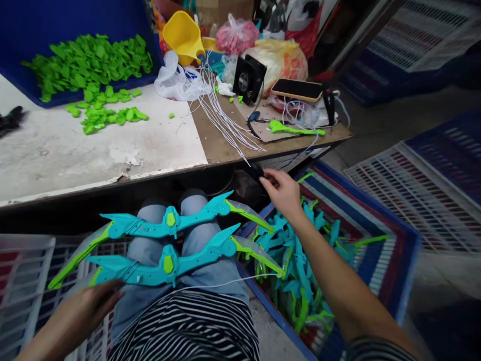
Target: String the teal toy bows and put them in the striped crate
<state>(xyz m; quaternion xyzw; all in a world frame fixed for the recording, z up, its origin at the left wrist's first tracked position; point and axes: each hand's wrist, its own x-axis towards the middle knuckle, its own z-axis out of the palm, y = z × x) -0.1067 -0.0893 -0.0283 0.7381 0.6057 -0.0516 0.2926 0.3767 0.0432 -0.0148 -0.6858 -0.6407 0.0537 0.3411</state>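
Two turquoise-and-green toy bows lie across my lap, a farther toy bow point(150, 228) and a nearer toy bow point(203, 258). My left hand point(88, 306) has its fingers closed at the left end of the nearer one; they are slightly blurred. From that bow's right tip a white string point(225, 284) runs loosely back toward its middle. At the table's front edge my right hand point(281, 193) pinches a dark object point(256, 173), too dim to name. Just beyond it end the loose white strings point(229, 128) on the table.
A striped crate point(391, 260) holding several toy bows point(300, 255) stands at my right. On the table point(161, 150) are green pieces point(112, 118) by a blue bin point(86, 20), a black fan point(248, 80), a phone point(296, 89) and a green bow limb point(296, 129).
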